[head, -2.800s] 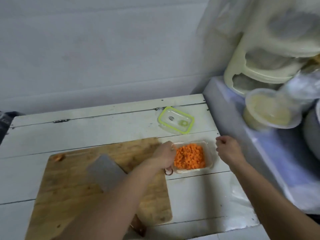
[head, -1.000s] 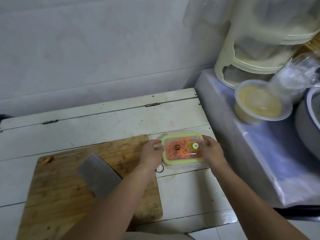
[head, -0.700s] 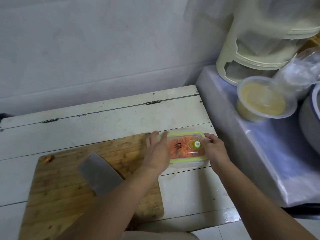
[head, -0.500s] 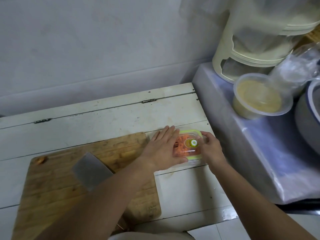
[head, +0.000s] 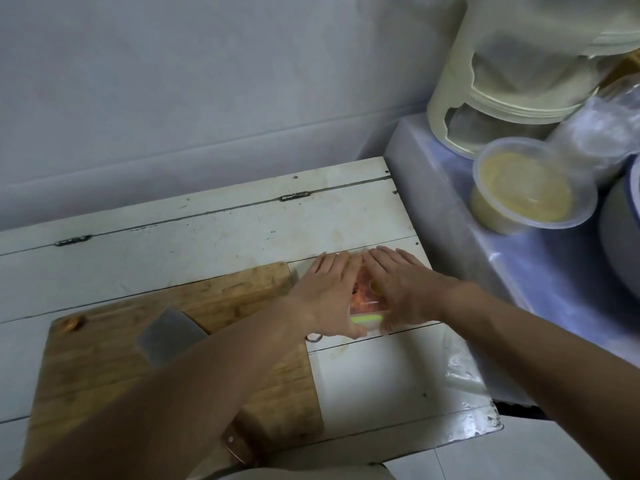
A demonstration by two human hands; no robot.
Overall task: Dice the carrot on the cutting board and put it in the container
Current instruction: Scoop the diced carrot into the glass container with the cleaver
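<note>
While both palms are pressing flat on the lid (head: 367,318), I am looking down through the head camera at a white wooden table (head: 225,233). My left hand (head: 329,299) is lying on the left half of the container (head: 372,326), fingers straight and close together, pointing away from me, thumb reaching down along the near edge. My right hand (head: 401,294) is covering the right half in the same way, fingers extended and flat, nothing curled round anything. Between the two hands a narrow strip is showing: diced carrot (head: 363,296) glowing orange through the clear lid, with a slice of the lid's green rim at the near edge. The container is sitting on the table just beside the right edge of the cutting board (head: 104,368).

On the board a cleaver (head: 169,336) is lying flat, its blade partly hidden under my left forearm and its wooden handle poking out near the board's near edge. A small carrot end (head: 72,323) is resting at the board's far left corner. To the right, on a higher ledge covered with plastic sheet, a round tub (head: 526,192) of pale yellow stuff is standing beside a cream plastic rack (head: 502,98).
</note>
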